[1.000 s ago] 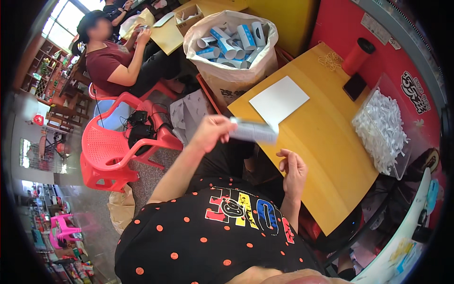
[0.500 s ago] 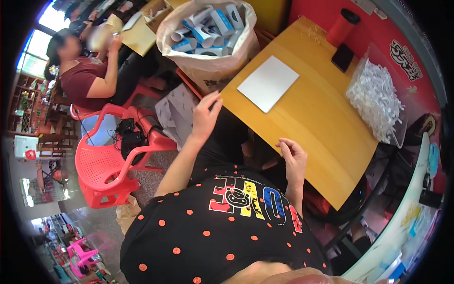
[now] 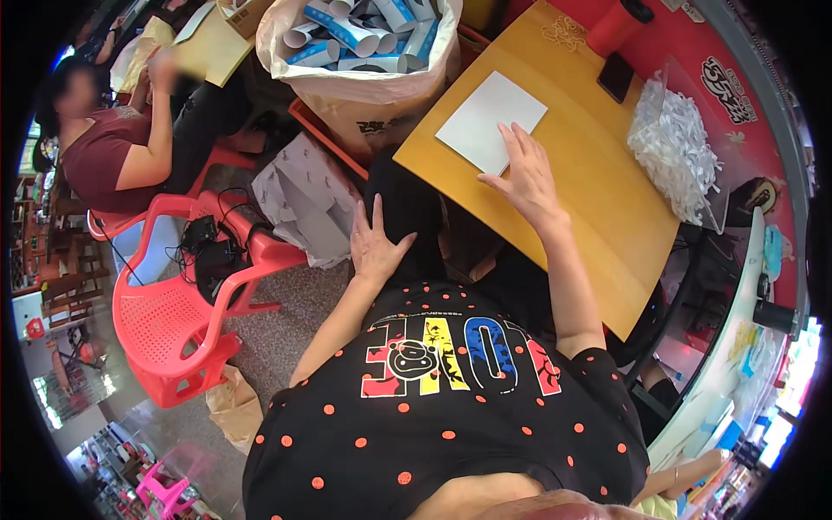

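On the wooden table (image 3: 598, 217) lies a flat stack of white paper sheets (image 3: 477, 126). My right hand (image 3: 529, 178) reaches over the near right part of the stack, fingers stretched out and thumb apart. Nothing is in it; whether the fingertips touch the paper I cannot tell. My left hand (image 3: 378, 247) is open and empty too, its fingers spread over my dark-clothed leg, left of the table's near edge.
A white sack (image 3: 364, 108) full of blue-and-white paper tubes (image 3: 347, 35) stands beyond the table. A clear bin of white paper strips (image 3: 676, 152), a phone (image 3: 616, 78), a red cup (image 3: 617, 28) and rubber bands (image 3: 563, 35) occupy the table. A red chair (image 3: 165, 312) and a seated person (image 3: 117, 160) are left.
My right hand has moved from the table's near edge up over the paper stack, fingers extended. My left hand has lowered to my leg and spread. The view has shifted somewhat.
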The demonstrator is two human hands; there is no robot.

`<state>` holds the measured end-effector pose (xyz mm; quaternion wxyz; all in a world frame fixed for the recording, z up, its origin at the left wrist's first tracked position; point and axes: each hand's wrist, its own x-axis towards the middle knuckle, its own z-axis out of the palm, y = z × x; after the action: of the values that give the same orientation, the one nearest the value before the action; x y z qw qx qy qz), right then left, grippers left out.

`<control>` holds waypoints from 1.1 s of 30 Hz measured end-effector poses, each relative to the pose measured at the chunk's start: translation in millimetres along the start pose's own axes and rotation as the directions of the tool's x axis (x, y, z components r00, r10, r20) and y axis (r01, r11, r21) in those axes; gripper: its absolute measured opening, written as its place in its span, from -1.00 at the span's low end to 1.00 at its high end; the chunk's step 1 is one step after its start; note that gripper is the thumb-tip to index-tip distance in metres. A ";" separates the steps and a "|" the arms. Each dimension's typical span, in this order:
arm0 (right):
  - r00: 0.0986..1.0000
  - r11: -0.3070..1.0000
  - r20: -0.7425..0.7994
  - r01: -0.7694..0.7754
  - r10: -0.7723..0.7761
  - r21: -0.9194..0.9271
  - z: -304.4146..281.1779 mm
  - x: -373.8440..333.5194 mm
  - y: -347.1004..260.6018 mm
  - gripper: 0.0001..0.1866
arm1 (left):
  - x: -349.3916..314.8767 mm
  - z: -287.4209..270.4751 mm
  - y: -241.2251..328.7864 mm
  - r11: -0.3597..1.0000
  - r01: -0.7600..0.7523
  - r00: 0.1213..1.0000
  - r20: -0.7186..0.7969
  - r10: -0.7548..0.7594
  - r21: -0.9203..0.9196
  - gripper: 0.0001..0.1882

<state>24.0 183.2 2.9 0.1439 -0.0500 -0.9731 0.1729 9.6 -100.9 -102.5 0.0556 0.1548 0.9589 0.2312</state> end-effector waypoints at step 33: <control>0.878 0.936 -0.479 0.163 0.008 0.314 -46.6 -88.2 -62.2 -0.67 | 21.2 -18.2 0.2 0.391 0.368 0.921 0.390 -0.027 -0.844 -0.45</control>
<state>119.0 127.1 43.5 0.3902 -0.0251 -0.8641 0.3169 -13.6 -101.7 -87.1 0.3089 0.0178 0.6704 0.6744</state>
